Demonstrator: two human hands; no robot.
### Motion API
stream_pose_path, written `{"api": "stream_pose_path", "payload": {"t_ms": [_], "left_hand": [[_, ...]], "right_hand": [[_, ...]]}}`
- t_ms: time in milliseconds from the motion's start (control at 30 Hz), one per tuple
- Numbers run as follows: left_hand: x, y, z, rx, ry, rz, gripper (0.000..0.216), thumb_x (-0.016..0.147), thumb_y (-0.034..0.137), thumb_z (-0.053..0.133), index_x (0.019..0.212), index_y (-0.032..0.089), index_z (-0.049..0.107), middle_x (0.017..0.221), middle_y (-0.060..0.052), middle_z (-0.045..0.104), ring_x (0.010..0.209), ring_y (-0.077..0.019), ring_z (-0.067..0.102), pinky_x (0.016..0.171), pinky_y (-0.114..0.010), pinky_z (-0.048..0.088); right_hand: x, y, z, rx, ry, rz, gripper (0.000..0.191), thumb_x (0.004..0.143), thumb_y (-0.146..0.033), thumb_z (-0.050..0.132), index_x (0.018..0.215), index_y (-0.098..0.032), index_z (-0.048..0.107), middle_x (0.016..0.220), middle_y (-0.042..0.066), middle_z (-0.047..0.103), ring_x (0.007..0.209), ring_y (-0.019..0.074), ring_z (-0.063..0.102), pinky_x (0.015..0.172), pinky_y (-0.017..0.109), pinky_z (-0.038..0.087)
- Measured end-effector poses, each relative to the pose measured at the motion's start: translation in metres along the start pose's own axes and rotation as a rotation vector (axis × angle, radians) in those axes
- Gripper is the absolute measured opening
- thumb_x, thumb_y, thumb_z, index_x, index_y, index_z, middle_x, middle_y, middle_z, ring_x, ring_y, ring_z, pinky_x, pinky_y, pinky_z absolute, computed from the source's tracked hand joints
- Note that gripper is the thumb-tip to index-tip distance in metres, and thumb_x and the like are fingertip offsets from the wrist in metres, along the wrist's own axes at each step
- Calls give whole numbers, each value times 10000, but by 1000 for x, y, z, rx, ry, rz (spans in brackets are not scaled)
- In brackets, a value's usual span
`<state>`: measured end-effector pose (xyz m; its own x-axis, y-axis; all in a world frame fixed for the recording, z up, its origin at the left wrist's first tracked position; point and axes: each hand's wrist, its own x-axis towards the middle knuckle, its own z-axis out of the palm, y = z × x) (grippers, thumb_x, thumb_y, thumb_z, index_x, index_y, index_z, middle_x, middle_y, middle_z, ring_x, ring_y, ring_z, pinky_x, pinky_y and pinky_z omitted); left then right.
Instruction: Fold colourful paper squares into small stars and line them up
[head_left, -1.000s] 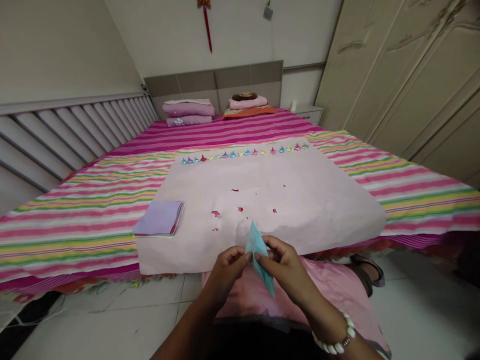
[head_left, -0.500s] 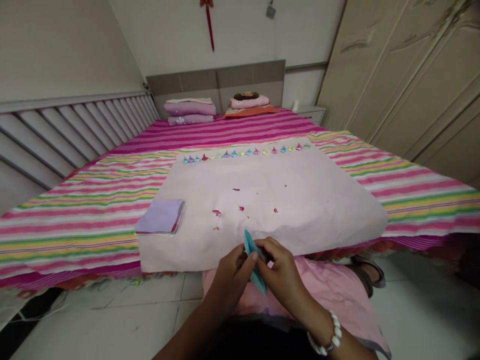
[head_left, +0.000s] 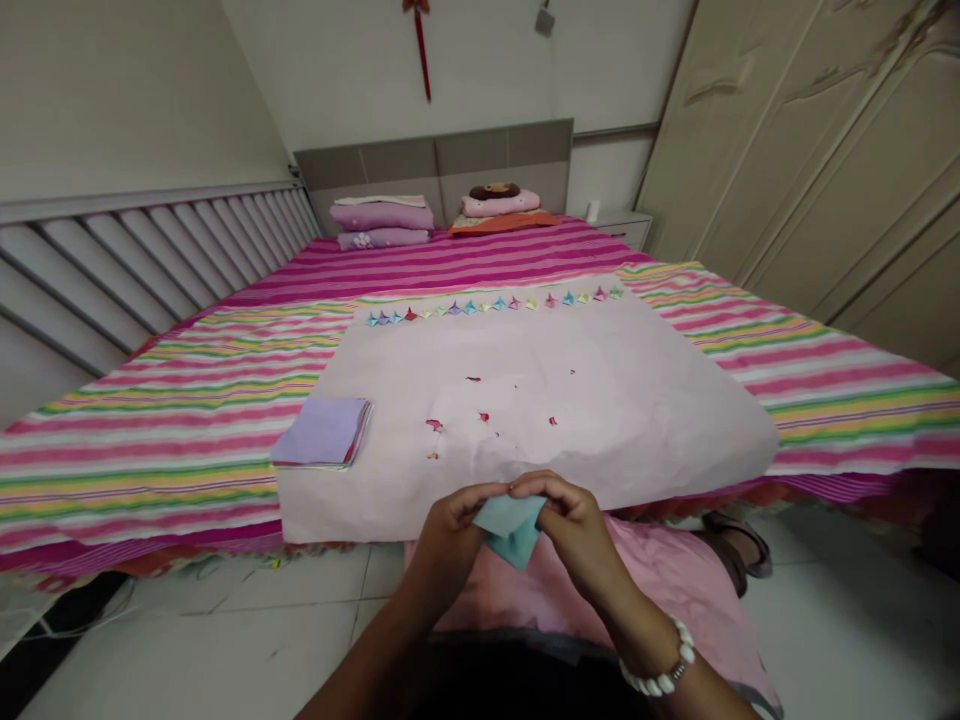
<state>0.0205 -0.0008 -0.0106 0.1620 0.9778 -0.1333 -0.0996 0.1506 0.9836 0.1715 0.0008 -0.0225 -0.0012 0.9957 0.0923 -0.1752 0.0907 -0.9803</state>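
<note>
A folded piece of light-blue origami paper [head_left: 513, 524] is held between both hands over my lap, just off the near edge of the white sheet. My left hand [head_left: 453, 535] grips its left side, fingers curled behind the upper edge. On the other side, my right hand [head_left: 571, 525] pinches the right corner, its fingertips meeting the left ones at the top. Folds show as an open pocket facing me; the back of the paper is hidden. A white bead bracelet [head_left: 660, 684] is on my right wrist.
A large white sheet [head_left: 645, 400] covers part of the striped bed. On it lie a stack of coloured paper [head_left: 321, 434], a far row of small folded paper shapes [head_left: 470, 307], and red marks or scraps [head_left: 435, 425]. A pink cloth [head_left: 660, 580] covers my lap.
The light-blue paper has turned from a narrow, edge-on position to a wide face toward me. Both hands have shifted their grip, with fingertips now together at its upper edge.
</note>
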Motion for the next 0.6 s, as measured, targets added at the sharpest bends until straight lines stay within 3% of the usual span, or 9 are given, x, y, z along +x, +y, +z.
{"api": "stream_pose_path", "payload": {"t_ms": [200, 333, 433, 533, 600], "left_hand": [[-4, 13, -10, -91, -106, -153, 507, 527, 176, 838, 1019, 171, 715, 957, -84, 747, 917, -253, 666, 856, -391, 493], [-5, 16, -15, 37, -75, -41, 346, 725, 376, 713, 998, 164, 734, 1044, -106, 731, 1028, -274, 628, 921, -399, 459], [-3, 12, -14, 163, 27, 71, 259, 788, 356, 640, 944, 181, 751, 1012, -89, 740, 1010, -269, 630, 904, -387, 466], [-2, 6, -9, 188, 52, 139, 223, 737, 260, 685, 941, 189, 742, 1010, -75, 733, 988, -255, 634, 869, -355, 482], [0, 3, -5, 117, 40, 131, 343, 712, 242, 705, 1050, 187, 694, 988, -73, 726, 939, -236, 646, 816, -335, 500]], "right_hand": [[-2, -7, -9, 28, -71, 21, 167, 674, -156, 618, 765, -233, 734, 999, 54, 651, 969, 245, 579, 794, 337, 461], [-2, -9, -12, 210, -205, 102, 235, 737, -269, 659, 961, -228, 718, 1202, 89, 612, 1064, 266, 559, 858, 375, 443], [-1, -10, -9, 337, -124, 252, 359, 735, -418, 704, 1029, -213, 686, 1044, 90, 676, 901, 233, 612, 781, 362, 469], [-1, -9, -3, 281, -52, 351, 314, 618, -389, 812, 813, -171, 698, 720, 20, 663, 664, 164, 580, 636, 285, 448], [-1, -7, 0, 260, -54, 378, 289, 566, -353, 844, 667, -155, 660, 598, -14, 609, 568, 130, 526, 573, 257, 408]]}}
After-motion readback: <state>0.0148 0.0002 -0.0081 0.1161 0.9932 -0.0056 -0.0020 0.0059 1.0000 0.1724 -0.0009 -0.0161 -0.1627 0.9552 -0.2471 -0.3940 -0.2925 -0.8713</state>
